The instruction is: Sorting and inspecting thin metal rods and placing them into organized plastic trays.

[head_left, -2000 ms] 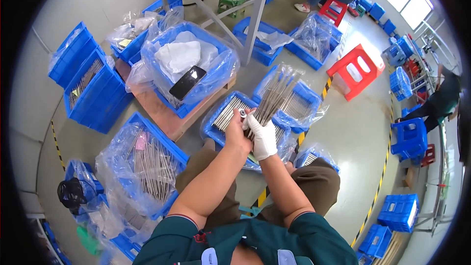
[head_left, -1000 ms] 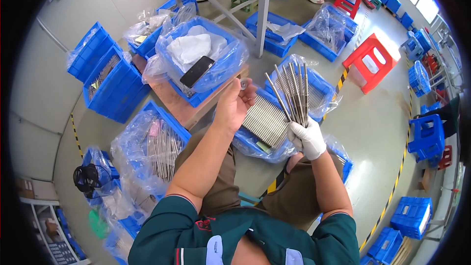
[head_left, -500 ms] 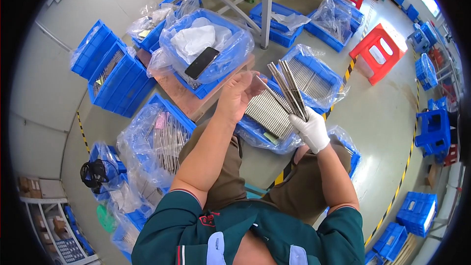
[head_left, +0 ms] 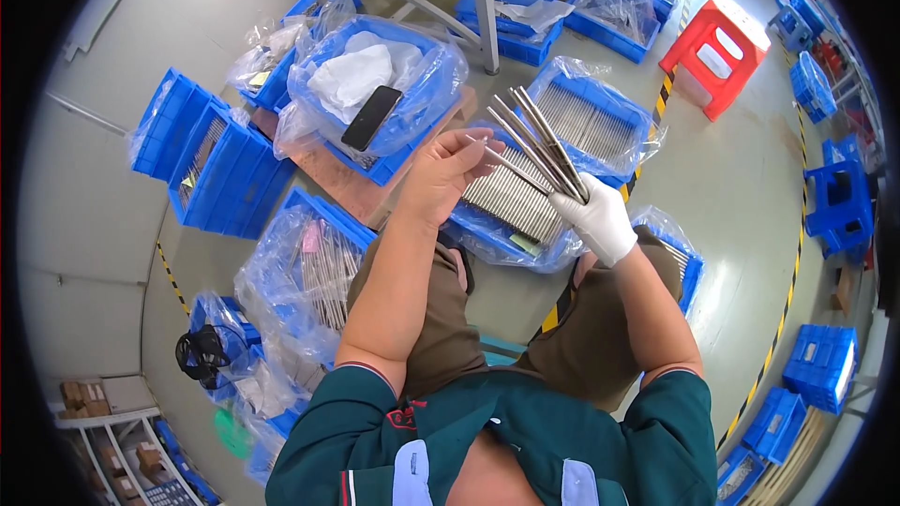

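My right hand, in a white glove, is closed around the lower ends of several thin metal rods, which fan upward and to the left. My bare left hand pinches the far end of one rod that slants away from the bundle; its lower end is at the gloved fingers. Below both hands is a blue crate lined with clear plastic, with a row of similar rods lying side by side. Just beyond it, another lined blue crate holds more rods in rows.
A black phone lies on a plastic-covered blue crate at far left, above a wooden board. Left of my knee stands a crate of loose rods. A red stool stands at far right; a metal table leg rises at the back.
My head view has shifted slightly, so the surroundings sit differently. The rod in my left hand is still pinched at its end, and the bundle stays in my right hand, tilted a little more left.
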Available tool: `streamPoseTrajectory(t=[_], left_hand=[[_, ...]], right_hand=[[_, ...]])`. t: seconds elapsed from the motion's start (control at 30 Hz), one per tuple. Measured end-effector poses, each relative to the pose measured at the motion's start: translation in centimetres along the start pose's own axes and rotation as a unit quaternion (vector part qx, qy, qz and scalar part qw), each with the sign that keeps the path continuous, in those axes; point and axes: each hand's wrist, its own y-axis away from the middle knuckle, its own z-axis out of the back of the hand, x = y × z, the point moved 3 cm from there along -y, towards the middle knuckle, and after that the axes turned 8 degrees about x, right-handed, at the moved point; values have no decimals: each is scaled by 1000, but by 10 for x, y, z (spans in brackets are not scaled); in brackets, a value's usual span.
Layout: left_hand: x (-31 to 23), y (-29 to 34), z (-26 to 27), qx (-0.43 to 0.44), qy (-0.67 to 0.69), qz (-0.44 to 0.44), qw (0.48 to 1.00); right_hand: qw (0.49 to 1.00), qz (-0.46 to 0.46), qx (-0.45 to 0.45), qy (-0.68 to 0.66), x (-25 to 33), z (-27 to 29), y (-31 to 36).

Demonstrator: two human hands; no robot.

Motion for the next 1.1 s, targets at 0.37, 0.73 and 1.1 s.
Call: streamPoseTrajectory(t=[0.37, 0.73, 1.1], left_hand=[[22, 2, -17, -23, -48, 50, 997], [-23, 3, 23, -123, -17, -37, 992], [-13, 1, 16, 5, 7, 2, 1000]], right_hand=[[998, 22, -33, 51, 12, -7, 3], [969, -49, 126, -207, 3, 0, 6], [951, -64, 180, -244, 6, -9, 11]])
